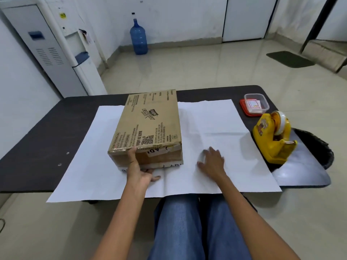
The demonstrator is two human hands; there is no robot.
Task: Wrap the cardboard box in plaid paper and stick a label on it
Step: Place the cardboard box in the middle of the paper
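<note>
A brown printed cardboard box [150, 124] lies on a large sheet of paper [221, 132] that is spread white side up over the black table [47, 139]. My left hand [138, 167] presses against the box's near face, its index finger reaching up to the top edge and its thumb down on the paper. My right hand [213, 162] rests flat on the paper just right of the box, fingers spread. A clear plastic container [256, 104] holding red-bordered labels stands on a red lid at the table's far right.
A yellow tape dispenser [273, 137] sits at the right edge of the table, beside the paper. A black bin [319, 147] stands below that edge. The paper overhangs the near table edge above my knees. A water dispenser and a blue bottle stand by the far wall.
</note>
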